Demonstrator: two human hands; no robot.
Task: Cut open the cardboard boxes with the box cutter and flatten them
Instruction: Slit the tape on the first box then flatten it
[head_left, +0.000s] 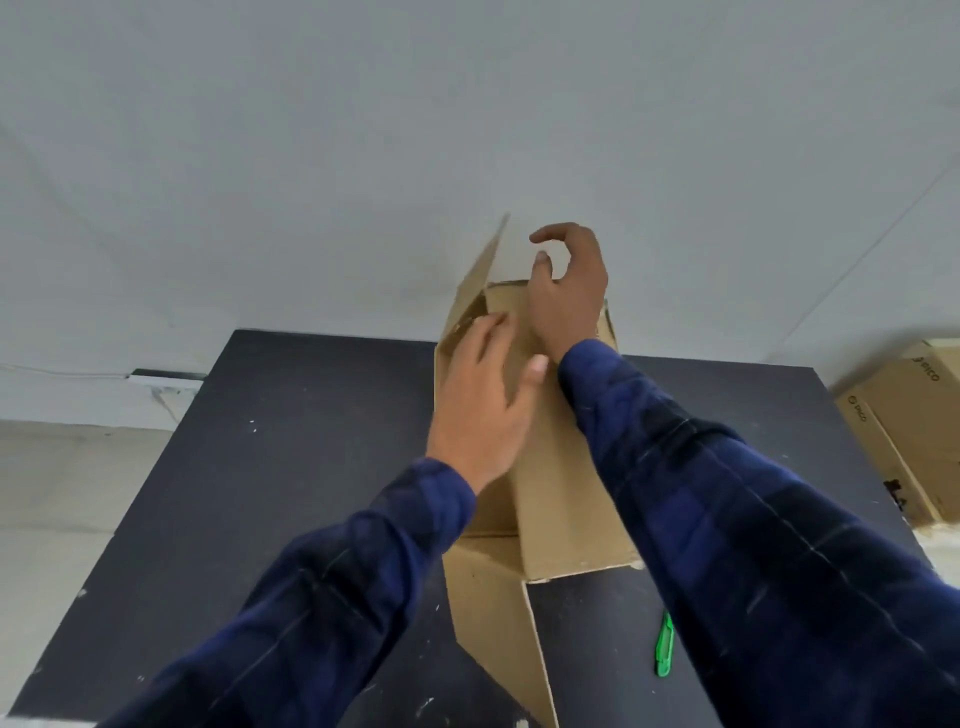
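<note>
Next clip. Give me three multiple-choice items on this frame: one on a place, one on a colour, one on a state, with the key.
1. Where does the box cutter lie?
A) on top of the box
B) on the black table, beside the right sleeve
C) in the left hand

2. What colour is the box cutter?
A) red
B) yellow
C) green

3. How is the flap at the far end of the cardboard box?
A) taped down
B) standing open
C) cut off, lying on the table

Key:
1 B, it lies on the tabletop, clear of the box.
2 C, its body is bright green.
3 B, it juts up beside the right hand.
</note>
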